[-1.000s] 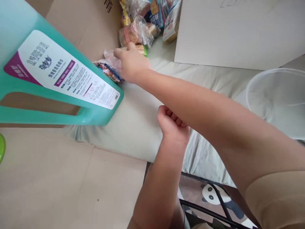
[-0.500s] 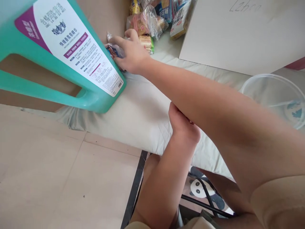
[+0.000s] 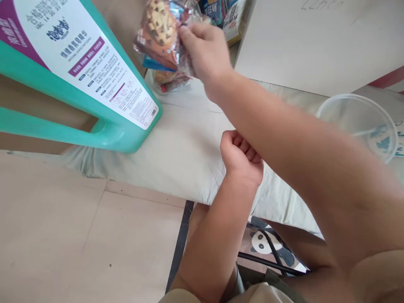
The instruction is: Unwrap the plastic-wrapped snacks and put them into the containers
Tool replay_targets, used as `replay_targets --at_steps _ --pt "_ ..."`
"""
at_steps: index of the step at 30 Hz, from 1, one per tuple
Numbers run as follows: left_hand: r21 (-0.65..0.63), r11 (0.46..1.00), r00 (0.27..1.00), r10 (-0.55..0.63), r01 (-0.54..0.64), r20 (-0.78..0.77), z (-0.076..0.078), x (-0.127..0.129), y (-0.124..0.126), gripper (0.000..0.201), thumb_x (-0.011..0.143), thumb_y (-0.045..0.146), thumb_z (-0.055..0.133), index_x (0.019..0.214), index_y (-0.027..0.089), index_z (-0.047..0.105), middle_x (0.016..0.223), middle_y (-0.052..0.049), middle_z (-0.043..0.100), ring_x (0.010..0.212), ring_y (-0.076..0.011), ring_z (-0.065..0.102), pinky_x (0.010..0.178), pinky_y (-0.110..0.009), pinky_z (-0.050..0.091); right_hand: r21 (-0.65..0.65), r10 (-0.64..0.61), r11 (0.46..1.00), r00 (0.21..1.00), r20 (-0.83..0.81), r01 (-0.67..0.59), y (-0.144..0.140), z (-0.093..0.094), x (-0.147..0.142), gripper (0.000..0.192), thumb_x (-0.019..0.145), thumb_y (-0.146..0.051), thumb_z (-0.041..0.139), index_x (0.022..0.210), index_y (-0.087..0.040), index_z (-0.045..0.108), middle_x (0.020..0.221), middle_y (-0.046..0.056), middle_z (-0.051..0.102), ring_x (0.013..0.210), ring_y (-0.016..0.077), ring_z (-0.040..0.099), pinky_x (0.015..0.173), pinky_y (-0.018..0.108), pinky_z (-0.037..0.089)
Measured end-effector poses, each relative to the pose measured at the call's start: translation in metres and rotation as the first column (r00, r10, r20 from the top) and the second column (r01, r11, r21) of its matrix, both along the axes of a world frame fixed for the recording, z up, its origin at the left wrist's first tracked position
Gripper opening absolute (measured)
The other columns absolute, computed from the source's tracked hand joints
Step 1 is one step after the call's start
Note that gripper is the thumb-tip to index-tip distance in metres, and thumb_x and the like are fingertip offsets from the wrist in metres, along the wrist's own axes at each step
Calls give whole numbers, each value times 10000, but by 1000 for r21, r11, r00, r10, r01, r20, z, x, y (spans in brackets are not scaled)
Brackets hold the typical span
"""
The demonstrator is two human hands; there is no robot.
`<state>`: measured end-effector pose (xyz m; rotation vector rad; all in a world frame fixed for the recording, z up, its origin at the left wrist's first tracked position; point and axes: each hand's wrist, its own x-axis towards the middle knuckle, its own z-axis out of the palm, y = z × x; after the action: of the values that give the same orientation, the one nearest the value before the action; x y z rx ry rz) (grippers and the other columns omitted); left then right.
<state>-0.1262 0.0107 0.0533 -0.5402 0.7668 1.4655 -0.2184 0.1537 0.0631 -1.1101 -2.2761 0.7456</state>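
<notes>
Between the thumb and fingers of my right hand [image 3: 210, 54] is a brown cookie packet [image 3: 162, 33] with a chocolate-chip cookie printed on it. It is held up off the cloth, with clear wrapping bunched near the fingertips. Below it, another clear-wrapped snack packet [image 3: 172, 81] lies on the pale cloth [image 3: 186, 139]. My left hand [image 3: 241, 155] is curled into a fist at the cloth's front part, beneath my right forearm. Nothing shows in that fist. Left of the packets stands a large teal jug [image 3: 123, 134] with a white and purple label.
More wrapped snacks [image 3: 233, 19] lie at the back, beside a large white board or box [image 3: 296, 46]. A clear round plastic tub [image 3: 356, 99] stands at the right, partly behind my right forearm. Tiled floor [image 3: 57, 219] shows at lower left.
My right hand has lifted the cookie packet from beside the jug, moving up and to the right. My left hand stays closed in nearly the same place. The view has shifted slightly.
</notes>
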Motion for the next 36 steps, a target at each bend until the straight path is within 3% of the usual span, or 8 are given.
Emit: replay_targets --at_steps 3,7,11,18,23,29,32,36 --pt "123 983 990 -139 137 1 8 6 -9 423 892 222 452 632 225 119 462 69 91 341 -51 114 372 -244 82 32 -142 989 985 -95 146 -24 8 70 412 1040 -196 457 661 -253 306 873 -6 608 923 110 552 906 246 499" --pt "203 958 974 -175 202 -143 16 17 -20 506 924 262 545 608 214 153 467 78 120 344 -30 142 387 -208 92 65 -298 951 953 -54 301 -47 -8 139 393 951 -110 525 607 -255 402 1160 101 703 1229 178 610 1054 303 485" --pt "183 979 961 -35 88 -273 16 30 -18 560 928 316 608 621 207 152 489 82 121 350 -25 143 391 -196 103 42 -210 977 977 -22 211 -51 -25 156 261 957 -153 526 988 -221 776 1377 96 634 1255 206 637 1126 371 498" --pt "196 962 913 -100 190 -395 8 42 -9 516 975 281 512 590 210 176 476 75 118 351 -38 126 370 -205 91 137 -388 897 898 -207 420 -79 4 203 367 955 -130 491 1149 -266 772 1390 118 602 1209 244 645 863 366 605" --pt "377 769 799 -273 516 -535 3 53 -11 411 941 546 623 739 202 525 608 31 523 577 -106 595 533 -204 461 363 -224 814 822 -523 453 -127 6 262 263 954 -174 590 1140 -300 726 1308 78 545 1341 253 555 1111 436 507" --pt "482 496 664 -301 722 -684 -12 87 -14 507 762 608 826 1026 201 676 973 -52 756 1043 -285 749 843 -356 605 175 -248 887 763 -597 426 -197 -16 328 348 932 -319 682 1265 -372 599 1237 63 524 1185 222 620 1015 406 570" --pt "402 510 599 -312 761 -737 -21 96 -7 519 698 567 892 987 186 693 919 -48 761 942 -266 767 805 -338 614 12 -330 905 719 -611 426 -209 -34 365 253 941 -320 639 1189 -339 593 1193 42 543 1009 175 681 852 345 611" --pt "318 606 567 -274 729 -777 -33 94 4 491 628 506 939 941 202 712 857 -9 759 799 -187 753 733 -269 613 -307 -625 772 573 -530 557 -198 -56 394 121 926 -293 600 1044 -271 587 1061 15 600 932 158 702 775 317 603"
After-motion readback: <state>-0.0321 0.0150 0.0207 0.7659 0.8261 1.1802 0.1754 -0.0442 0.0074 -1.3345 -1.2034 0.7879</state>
